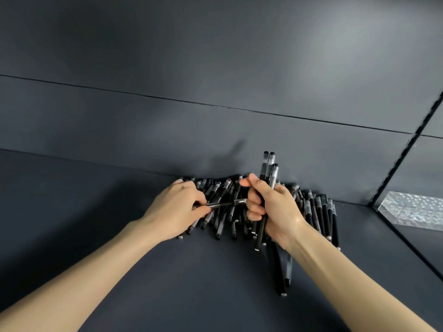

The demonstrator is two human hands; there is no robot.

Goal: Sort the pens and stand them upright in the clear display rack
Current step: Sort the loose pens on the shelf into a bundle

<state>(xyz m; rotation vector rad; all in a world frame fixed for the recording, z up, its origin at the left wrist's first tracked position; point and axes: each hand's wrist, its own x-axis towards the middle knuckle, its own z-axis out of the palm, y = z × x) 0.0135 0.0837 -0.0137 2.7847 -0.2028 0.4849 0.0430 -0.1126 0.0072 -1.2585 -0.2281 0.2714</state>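
Black pens (318, 212) lie heaped on the bench (167, 271) at lower centre; the left hand (177, 207) pinches a single pen (225, 203), while fingers (254, 208) of the right hand (278, 207) curl round an upright bundle (269, 168). Gathering seems under way: that pen should next join the bundle, bound for the clear display rack (412, 209) at right edge.

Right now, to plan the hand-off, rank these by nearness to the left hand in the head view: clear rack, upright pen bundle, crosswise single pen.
1. Crosswise single pen: pinched by the left hand itself.
2. Upright pen bundle: gripped in the right hand, just rightward.
3. Clear rack: far right.
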